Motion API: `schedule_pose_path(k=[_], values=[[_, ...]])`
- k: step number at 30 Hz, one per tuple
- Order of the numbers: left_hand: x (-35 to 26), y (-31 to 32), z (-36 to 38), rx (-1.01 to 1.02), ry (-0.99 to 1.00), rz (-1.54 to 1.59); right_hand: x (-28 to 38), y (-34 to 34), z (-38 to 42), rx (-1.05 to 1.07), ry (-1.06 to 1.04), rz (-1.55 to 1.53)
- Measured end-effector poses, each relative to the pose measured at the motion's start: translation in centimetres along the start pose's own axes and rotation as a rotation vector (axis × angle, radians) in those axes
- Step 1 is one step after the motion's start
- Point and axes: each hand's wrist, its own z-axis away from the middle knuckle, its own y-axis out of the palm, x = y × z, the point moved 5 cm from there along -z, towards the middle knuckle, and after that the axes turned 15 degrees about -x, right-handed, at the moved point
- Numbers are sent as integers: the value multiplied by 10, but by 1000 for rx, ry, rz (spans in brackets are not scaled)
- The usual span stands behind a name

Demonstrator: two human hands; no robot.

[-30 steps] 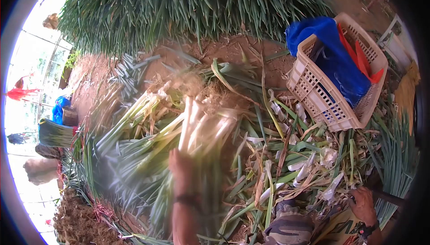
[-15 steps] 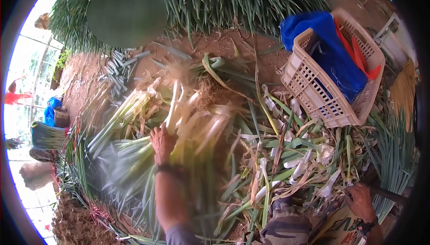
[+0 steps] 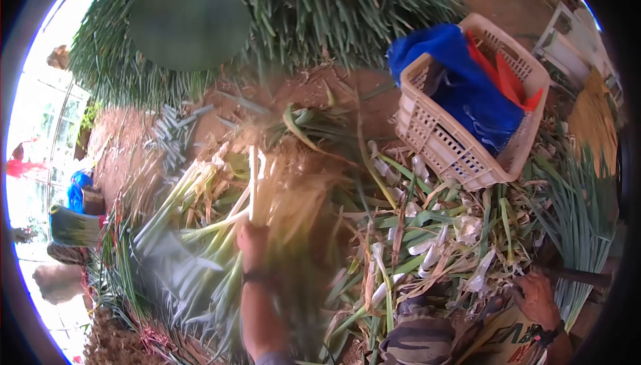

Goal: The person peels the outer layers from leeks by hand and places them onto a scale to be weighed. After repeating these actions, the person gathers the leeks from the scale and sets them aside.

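My left hand [image 3: 254, 239] is closed around the pale stem of a green onion [image 3: 253, 195], whose white end points away from me. Around it lies a loose pile of green onions [image 3: 193, 258], leaves toward me and roots away. The roots and stems just right of the hand are smeared by motion. At lower right, my right hand [image 3: 536, 298] rests low beside a printed sack [image 3: 504, 338], its fingers partly bent and apart, with nothing visible in them. A dark bar [image 3: 577, 275] runs just beyond that hand.
A beige plastic crate [image 3: 444, 158] holds blue plastic [image 3: 467, 104] and red plastic [image 3: 504, 74]. Peeled leaves and scraps [image 3: 427, 245] cover the ground before it. A big stack of green onions [image 3: 314, 18] stands at the back; more green onions [image 3: 577, 205] lie at right.
My left hand has shifted slightly right and toward me, and its fingers are now wrapped around the stem. The view has turned a little, so the crate appears further left. My right hand stays put.
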Motion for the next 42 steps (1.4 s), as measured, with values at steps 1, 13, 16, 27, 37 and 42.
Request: schedule_pose_path(k=[1,13,16,27,37,42], values=[[-6,-8,6,7,5,54,-1,-8,8,-97,-49,28],[-130,-99,121,301,54,176,-45,-96,121,-96,270,99],[-164,-102,142,400,200,333,-56,-116,166,-111,339,140],[-353,-233,272,652,440,772,2,-170,114,-23,341,-900],[-433,-302,365,382,747,803,30,-127,54,-394,495,-1577],[-424,-326,355,234,687,742,28,-164,88,-453,543,-1572]])
